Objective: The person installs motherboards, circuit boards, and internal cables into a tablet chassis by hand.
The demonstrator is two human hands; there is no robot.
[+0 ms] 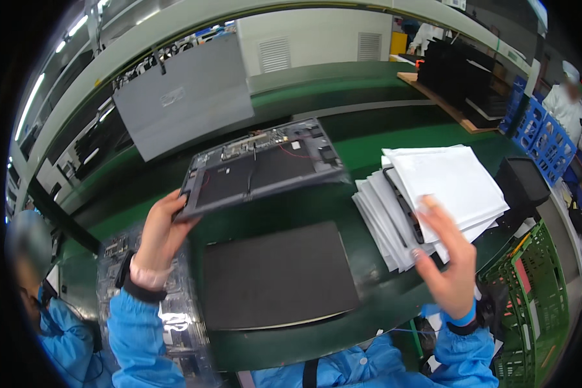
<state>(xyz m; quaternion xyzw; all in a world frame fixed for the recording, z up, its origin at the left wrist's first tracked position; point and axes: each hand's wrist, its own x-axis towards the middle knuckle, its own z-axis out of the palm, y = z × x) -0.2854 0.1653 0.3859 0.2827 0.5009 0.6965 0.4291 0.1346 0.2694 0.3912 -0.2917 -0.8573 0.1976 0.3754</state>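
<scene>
The left hand (pixel 156 236) pinched the opened laptop base (pixel 258 171) at its near left corner, over the green table (pixel 383 302) beyond a dark panel (pixel 278 278). The right hand's (pixel 454 266) fingers were spread at the white packets (pixel 449 181); contact, I couldn't tell. With one corner gripped, a steady, level hold clear of the bare circuit board (pixel 242 150) seemed wisest.
</scene>
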